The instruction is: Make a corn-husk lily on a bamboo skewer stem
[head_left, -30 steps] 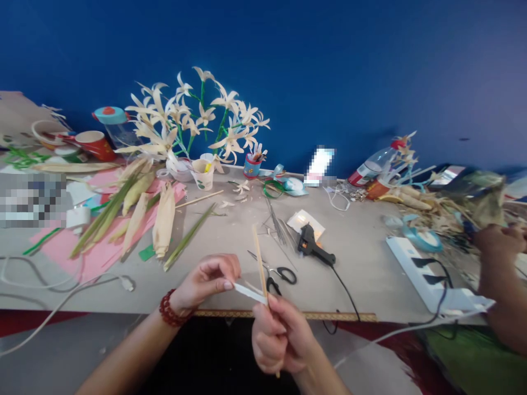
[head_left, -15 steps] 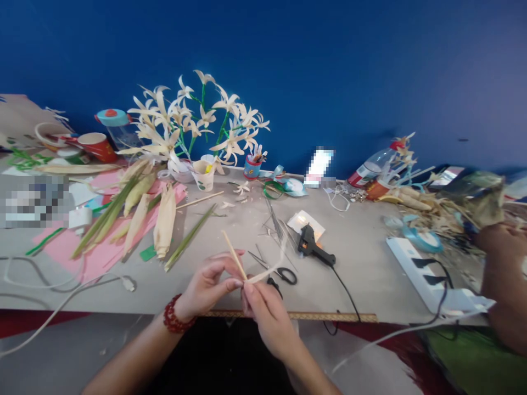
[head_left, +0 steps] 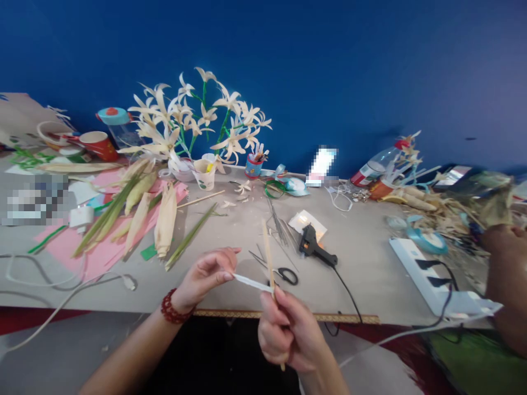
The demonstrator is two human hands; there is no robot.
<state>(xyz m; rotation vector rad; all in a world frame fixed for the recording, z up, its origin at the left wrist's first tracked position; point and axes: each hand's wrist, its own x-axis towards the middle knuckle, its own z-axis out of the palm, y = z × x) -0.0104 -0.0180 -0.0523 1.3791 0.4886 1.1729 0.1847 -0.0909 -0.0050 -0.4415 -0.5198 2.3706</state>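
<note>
My right hand is closed around a thin wooden stick that stands nearly upright in front of me. My left hand, with a red bead bracelet on its wrist, pinches the end of a white strip of tape. The strip stretches taut from my left fingertips to the stick just above my right thumb. Both hands hover over the near edge of the table. Black-handled scissors lie just behind the stick.
A black glue gun, a bundle of wires, corn husks on pink paper and a vase of husk flowers lie beyond. A white power strip sits at the right, beside another person's arm.
The stick tilted left as my hands came together, then returned upright. My hands have parted again, and the white strip is pulled straight between them.
</note>
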